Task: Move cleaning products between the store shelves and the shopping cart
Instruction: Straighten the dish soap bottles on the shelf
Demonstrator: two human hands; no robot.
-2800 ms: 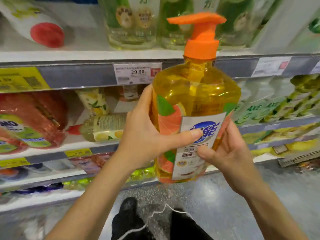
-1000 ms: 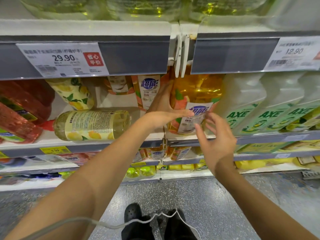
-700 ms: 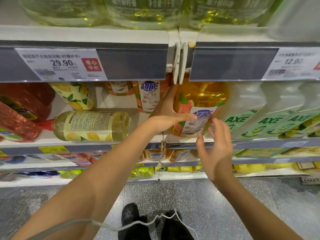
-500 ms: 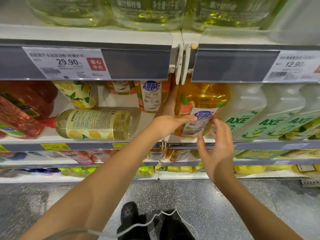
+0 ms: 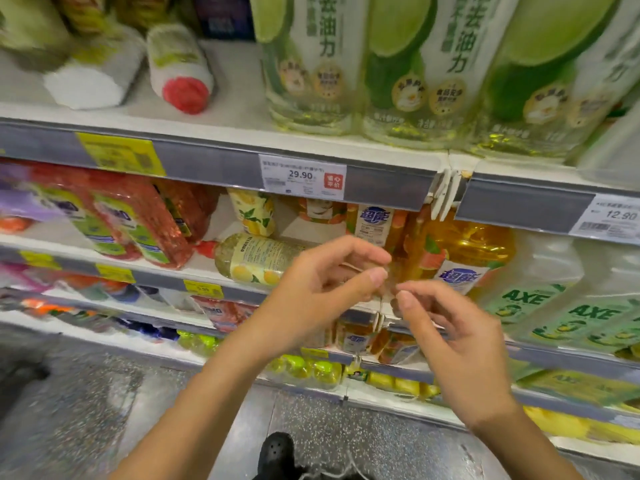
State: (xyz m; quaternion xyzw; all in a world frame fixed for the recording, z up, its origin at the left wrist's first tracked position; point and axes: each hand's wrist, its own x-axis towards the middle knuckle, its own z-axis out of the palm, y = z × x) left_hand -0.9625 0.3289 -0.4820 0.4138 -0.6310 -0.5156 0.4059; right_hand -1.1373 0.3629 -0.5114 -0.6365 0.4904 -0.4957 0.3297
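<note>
At the middle shelf's point(image 5: 159, 280) front edge the orange clear-plastic soap bottle point(image 5: 464, 251) now stands released, restocked; left grip point(image 5: 311, 292) and right grip point(image 5: 457, 341) withdraw, loosely curled, empty

Shop aisle: stocked shelves point(image 5: 221, 157) of detergent bottles point(image 5: 460, 258), price tags point(image 5: 303, 176) on edges.

Reads 29.90 on the white paper price tag point(image 5: 301, 174), 12.90 on the far right white tag point(image 5: 614, 216). AXE on pale green soft packs point(image 5: 523, 299). Maybe 9.99 on the small yellow tag point(image 5: 203, 289).
</note>
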